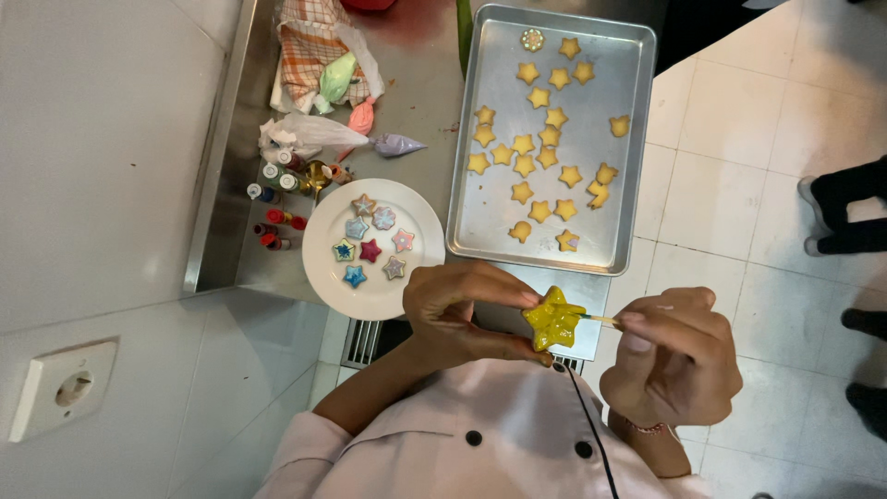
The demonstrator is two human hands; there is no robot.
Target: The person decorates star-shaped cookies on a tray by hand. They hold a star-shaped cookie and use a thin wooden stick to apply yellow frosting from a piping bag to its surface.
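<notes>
Baking tray [480, 222], white plate [319, 249], piping bags [370, 115]

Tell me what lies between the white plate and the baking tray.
Nothing in the head view: only a narrow strip of bare steel counter separates the white plate from the baking tray.

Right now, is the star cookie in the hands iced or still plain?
Iced: the star cookie is covered in glossy yellow icing, unlike the pale plain stars on the baking tray.
</notes>
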